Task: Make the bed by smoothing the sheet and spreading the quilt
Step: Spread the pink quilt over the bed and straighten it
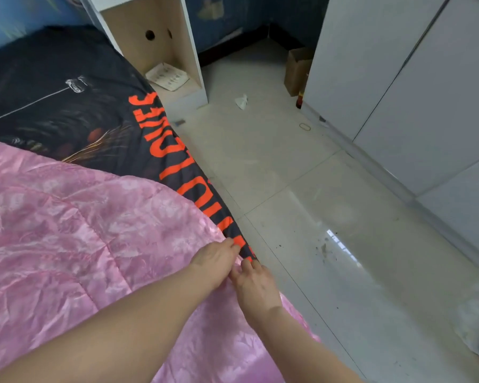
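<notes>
Item: quilt (80,230), pink, lay across the lower left of the frame. The black sheet (67,111) with orange lettering was still bare at upper left. Left hand (216,261) and right hand (256,286) sat side by side at lower centre, fingers curled, pinching the quilt's edge at the bed's side, presumably to draw it over the sheet. Fingertips were partly buried in fabric, and the quilt was cut off at left and bottom.

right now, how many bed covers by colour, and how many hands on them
pink quilt: 1
black sheet: 1
hands: 2, left hand and right hand
total: 4
</notes>
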`<state>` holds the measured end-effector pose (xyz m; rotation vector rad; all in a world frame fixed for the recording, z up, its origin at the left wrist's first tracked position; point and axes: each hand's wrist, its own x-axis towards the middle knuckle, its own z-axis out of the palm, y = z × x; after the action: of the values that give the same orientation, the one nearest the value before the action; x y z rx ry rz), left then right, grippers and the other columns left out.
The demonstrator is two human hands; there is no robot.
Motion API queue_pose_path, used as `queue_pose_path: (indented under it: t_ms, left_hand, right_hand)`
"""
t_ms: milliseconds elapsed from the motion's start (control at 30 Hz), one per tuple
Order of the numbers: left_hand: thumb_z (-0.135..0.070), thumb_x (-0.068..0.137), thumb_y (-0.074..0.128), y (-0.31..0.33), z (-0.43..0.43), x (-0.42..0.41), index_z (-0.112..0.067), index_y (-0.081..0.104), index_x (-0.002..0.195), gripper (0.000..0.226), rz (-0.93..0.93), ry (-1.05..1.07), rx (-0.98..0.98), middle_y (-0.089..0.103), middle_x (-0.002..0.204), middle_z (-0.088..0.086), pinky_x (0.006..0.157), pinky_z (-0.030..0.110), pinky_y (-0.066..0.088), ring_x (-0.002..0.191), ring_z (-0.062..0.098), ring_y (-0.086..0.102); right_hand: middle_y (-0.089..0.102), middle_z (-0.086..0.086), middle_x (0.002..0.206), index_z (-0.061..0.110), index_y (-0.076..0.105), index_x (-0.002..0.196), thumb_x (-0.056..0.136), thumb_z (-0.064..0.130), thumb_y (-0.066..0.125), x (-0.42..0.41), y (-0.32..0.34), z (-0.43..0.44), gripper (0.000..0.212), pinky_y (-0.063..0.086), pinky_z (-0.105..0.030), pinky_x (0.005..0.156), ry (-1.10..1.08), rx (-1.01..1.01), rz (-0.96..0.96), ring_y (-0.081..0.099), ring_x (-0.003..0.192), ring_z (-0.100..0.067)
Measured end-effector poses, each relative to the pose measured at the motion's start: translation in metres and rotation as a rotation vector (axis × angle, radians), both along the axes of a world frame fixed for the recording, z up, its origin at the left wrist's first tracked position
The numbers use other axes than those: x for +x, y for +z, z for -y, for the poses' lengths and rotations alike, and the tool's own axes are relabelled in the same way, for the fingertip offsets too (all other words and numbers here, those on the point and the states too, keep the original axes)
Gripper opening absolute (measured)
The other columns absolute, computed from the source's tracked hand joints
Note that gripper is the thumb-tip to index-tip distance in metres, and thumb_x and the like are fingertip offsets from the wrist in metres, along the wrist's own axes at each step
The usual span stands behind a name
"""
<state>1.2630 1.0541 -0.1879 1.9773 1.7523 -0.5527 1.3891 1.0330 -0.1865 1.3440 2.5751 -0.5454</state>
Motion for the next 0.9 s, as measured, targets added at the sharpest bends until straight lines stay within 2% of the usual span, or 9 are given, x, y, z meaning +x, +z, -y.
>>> queue_pose_path:
  t_ms: [133, 233, 333, 433, 500, 600, 700, 833, 900]
  left_hand:
    - [-0.007, 0.091, 0.048, 0.003, -0.003, 0.030, -0.007, 0.058, 0.109, 0.021, -0.051, 0.059, -0.098, 0.053, 0.118, 0.012, 0.086, 0.039, 0.041, 0.109, 0.032, 0.055]
    - [-0.008, 0.090, 0.047, 0.011, 0.012, 0.054, -0.009, 0.060, 0.111, 0.024, 0.133, 0.081, -0.164, 0.053, 0.118, 0.010, 0.081, 0.035, 0.037, 0.108, 0.031, 0.055]
    - [-0.016, 0.087, 0.049, 0.020, 0.009, 0.050, -0.025, 0.054, 0.121, 0.036, 0.243, 0.216, -0.076, 0.046, 0.126, -0.005, 0.082, 0.032, 0.043, 0.106, 0.025, 0.058]
    - [-0.038, 0.091, 0.034, 0.042, -0.012, 0.032, -0.038, 0.046, 0.125, 0.036, 0.238, 0.480, 0.133, 0.045, 0.127, -0.010, 0.093, 0.037, 0.045, 0.113, 0.021, 0.053]
    - [-0.021, 0.097, 0.040, 0.053, -0.020, 0.016, -0.030, 0.039, 0.139, 0.043, 0.114, 0.665, 0.276, 0.035, 0.141, -0.003, 0.099, 0.040, 0.043, 0.123, 0.025, 0.044]
    - [0.000, 0.090, 0.042, 0.066, -0.022, -0.009, -0.019, 0.032, 0.144, 0.058, -0.012, 0.960, 0.371, 0.032, 0.142, 0.003, 0.098, 0.038, 0.043, 0.122, 0.025, 0.042]
    - [0.005, 0.086, 0.047, 0.067, -0.020, -0.029, -0.017, 0.031, 0.144, 0.064, -0.009, 1.090, 0.433, 0.038, 0.137, 0.004, 0.099, 0.032, 0.042, 0.121, 0.022, 0.048]
    - [-0.008, 0.053, 0.088, 0.060, -0.008, -0.062, -0.018, 0.053, 0.115, 0.072, 0.030, 1.142, 0.587, 0.066, 0.102, -0.001, 0.073, 0.019, 0.055, 0.088, 0.011, 0.068]
    - [-0.008, 0.081, 0.067, 0.065, -0.007, -0.083, -0.013, 0.049, 0.133, 0.055, 0.091, 1.305, 0.610, 0.054, 0.128, 0.003, 0.096, 0.022, 0.046, 0.118, 0.014, 0.055]
  right_hand:
    - [0.061, -0.016, 0.116, 0.008, 0.054, 0.118, 0.085, -0.004, 0.050, 0.024, -0.007, -0.016, 0.036, 0.045, -0.040, 0.086, 0.216, -0.233, 0.107, 0.057, 0.107, -0.034]
    - [0.063, -0.015, 0.118, 0.009, 0.058, 0.121, 0.092, 0.002, 0.045, 0.043, -0.004, -0.012, 0.033, 0.048, -0.037, 0.086, 0.234, -0.350, 0.150, 0.060, 0.110, -0.032]
    - [0.066, -0.014, 0.106, 0.014, 0.066, 0.113, 0.076, 0.020, 0.073, 0.047, 0.012, -0.031, 0.038, 0.053, -0.032, 0.075, 0.298, -0.219, 0.038, 0.065, 0.097, -0.027]
    - [0.040, -0.016, 0.137, 0.011, 0.044, 0.136, 0.087, 0.011, 0.055, 0.029, 0.026, -0.067, 0.050, 0.039, -0.040, 0.102, 0.542, -0.103, -0.009, 0.037, 0.126, -0.033]
    - [0.033, -0.015, 0.143, 0.011, 0.039, 0.141, 0.089, 0.010, 0.052, 0.002, 0.038, -0.092, 0.054, 0.033, -0.044, 0.106, 0.601, -0.034, -0.050, 0.030, 0.132, -0.034]
    - [0.050, -0.009, 0.135, 0.012, 0.057, 0.130, 0.076, 0.013, 0.070, -0.039, 0.048, -0.113, 0.056, 0.047, -0.041, 0.094, 0.673, 0.075, -0.176, 0.044, 0.130, -0.030]
    - [0.073, -0.002, 0.097, 0.015, 0.077, 0.096, 0.029, 0.017, 0.089, -0.074, 0.047, -0.133, 0.068, 0.057, -0.029, 0.059, 0.768, 0.119, -0.164, 0.071, 0.092, -0.022]
    - [0.074, 0.001, 0.095, 0.015, 0.077, 0.094, 0.054, 0.019, 0.064, -0.118, 0.048, -0.155, 0.042, 0.057, -0.027, 0.058, 0.927, 0.228, -0.188, 0.072, 0.090, -0.020]
    - [0.074, 0.000, 0.099, 0.014, 0.077, 0.095, 0.054, 0.016, 0.066, -0.153, 0.046, -0.166, 0.043, 0.059, -0.027, 0.061, 1.070, 0.255, -0.162, 0.071, 0.093, -0.020]
